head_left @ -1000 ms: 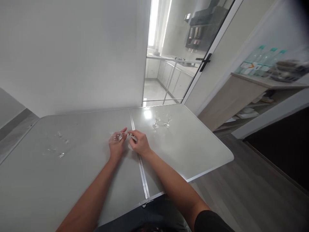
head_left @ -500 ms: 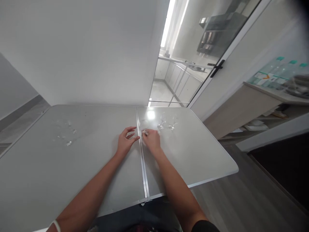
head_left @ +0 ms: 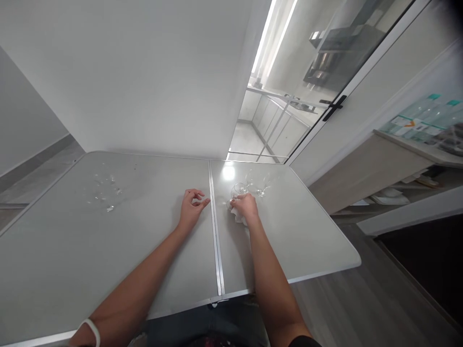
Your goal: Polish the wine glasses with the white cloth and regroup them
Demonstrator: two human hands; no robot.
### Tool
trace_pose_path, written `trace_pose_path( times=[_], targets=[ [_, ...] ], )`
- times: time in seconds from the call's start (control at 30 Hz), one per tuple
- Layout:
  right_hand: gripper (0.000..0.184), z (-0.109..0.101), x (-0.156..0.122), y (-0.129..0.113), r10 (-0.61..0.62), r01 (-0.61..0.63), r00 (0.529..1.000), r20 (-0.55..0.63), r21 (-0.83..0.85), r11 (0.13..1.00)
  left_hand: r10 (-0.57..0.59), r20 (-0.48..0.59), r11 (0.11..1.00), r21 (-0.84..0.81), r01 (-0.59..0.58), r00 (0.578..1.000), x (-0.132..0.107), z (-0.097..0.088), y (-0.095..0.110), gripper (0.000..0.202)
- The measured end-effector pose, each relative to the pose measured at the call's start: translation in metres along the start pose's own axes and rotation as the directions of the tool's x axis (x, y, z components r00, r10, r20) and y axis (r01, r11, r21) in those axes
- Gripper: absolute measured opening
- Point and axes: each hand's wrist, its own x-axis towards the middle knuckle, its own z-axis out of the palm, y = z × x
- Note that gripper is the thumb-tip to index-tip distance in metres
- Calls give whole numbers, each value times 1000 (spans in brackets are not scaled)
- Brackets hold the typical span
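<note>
Right hand (head_left: 246, 206) seemingly clamps a wineglass (head_left: 238, 189); left hand (head_left: 191, 211) loose, empty; two glasses (head_left: 263, 186) beside.

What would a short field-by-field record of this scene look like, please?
left hand: empty, fingers loosely curled, resting on the table left of its seam
right hand: closed on a white cloth, fingers at the foot of the nearest glass
other glasses: two, upright, just beyond it
small clear pieces: scattered on the table's far left
background: glass door, shelf with bottles

left hand (head_left: 191, 208) released glass (head_left: 238, 189); right hand (head_left: 245, 206) moved it right
</note>
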Motion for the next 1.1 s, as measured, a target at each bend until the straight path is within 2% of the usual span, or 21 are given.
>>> trace_pose_path(
  times=[0.33,0.73,0.93,1.1],
  targets=[
    [18,2,4,4,44,-45,999,3,27,999,10,-3,1000,-14,-10,1000,4,-1,-14,29],
    [18,-4,4,6,65,-66,998,18,16,998,-21,-6,1000,-12,21,1000,4,-1,-11,29],
    [30,-2,5,8,79,-80,997,22,46,996,-31,-1,999,-15,31,1000,4,-1,-10,30],
    [33,-2,6,8,82,-82,997,17,43,996,-23,-7,1000,-1,23,1000,5,-1,-13,30]
  ],
)
